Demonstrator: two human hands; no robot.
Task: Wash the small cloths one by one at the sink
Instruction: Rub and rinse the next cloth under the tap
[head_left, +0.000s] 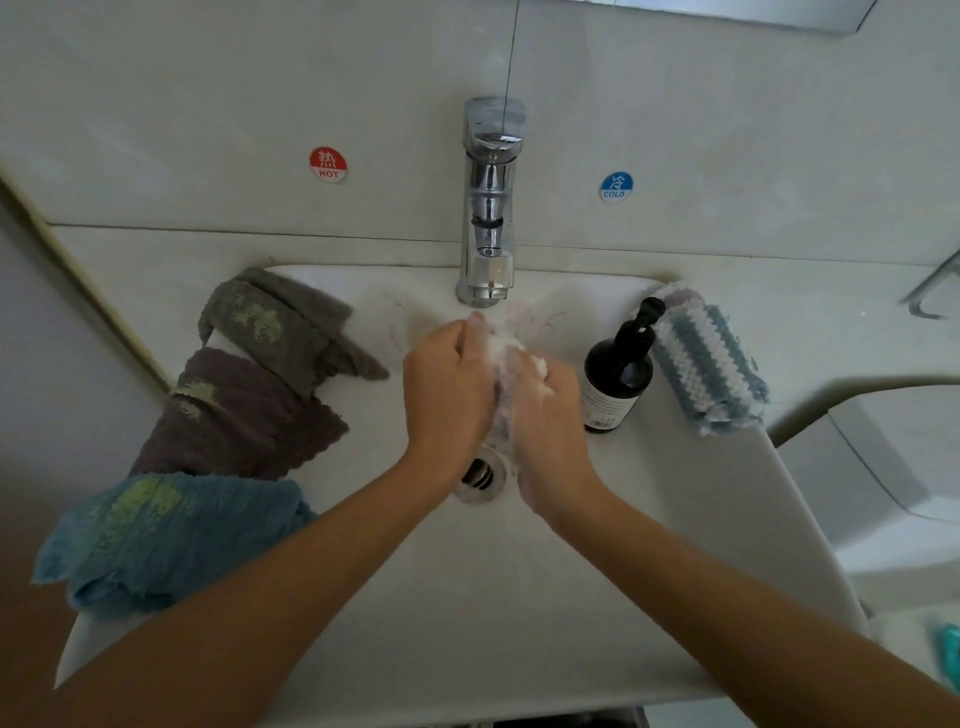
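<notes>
1. While both hands work over the sink, the left hand and right hand press together, fingers curled around a pale soapy cloth held between the palms (foam covers the right fingertips).
2. Directly beyond the hands stands the chrome tap; just below them lies the drain.
3. Left of the left hand, three cloths drape over the sink rim: a grey cloth, a brown cloth and a blue cloth.
4. Right of the right hand stands a dark pump bottle, with a striped cloth just beside it.
</notes>
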